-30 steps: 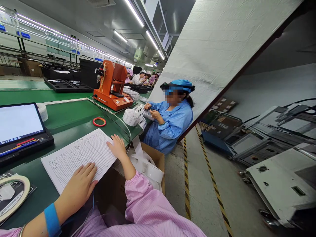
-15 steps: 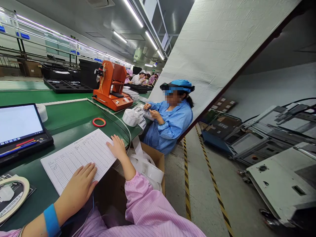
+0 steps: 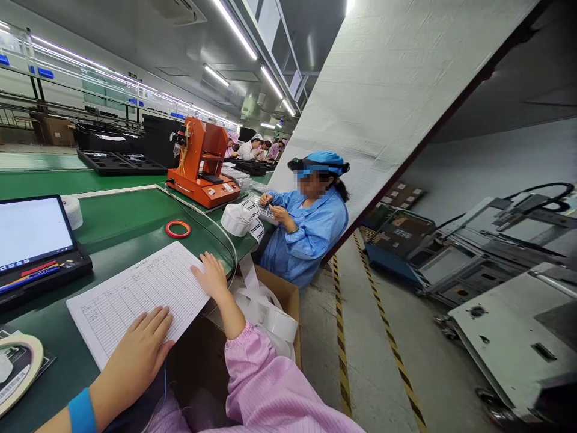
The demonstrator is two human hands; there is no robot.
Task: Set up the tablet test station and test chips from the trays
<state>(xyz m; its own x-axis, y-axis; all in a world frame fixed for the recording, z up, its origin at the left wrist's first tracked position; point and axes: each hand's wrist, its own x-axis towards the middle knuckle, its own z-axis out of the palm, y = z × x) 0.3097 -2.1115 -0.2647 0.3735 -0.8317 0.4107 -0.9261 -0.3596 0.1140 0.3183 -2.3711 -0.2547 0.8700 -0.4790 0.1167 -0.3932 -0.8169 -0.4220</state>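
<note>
1. Left hand and right hand lie open on the edges of a printed grid form, flattening it, holding nothing
2. The form lies on the green bench, lower left of the frame
3. A cardboard box with white label tape sits just right of it, at lower center

pink sleeves, blue wristband

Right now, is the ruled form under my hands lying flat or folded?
Flat: the ruled form lies spread on the green bench, no fold showing, with your left hand and right hand resting on its edges.
</note>
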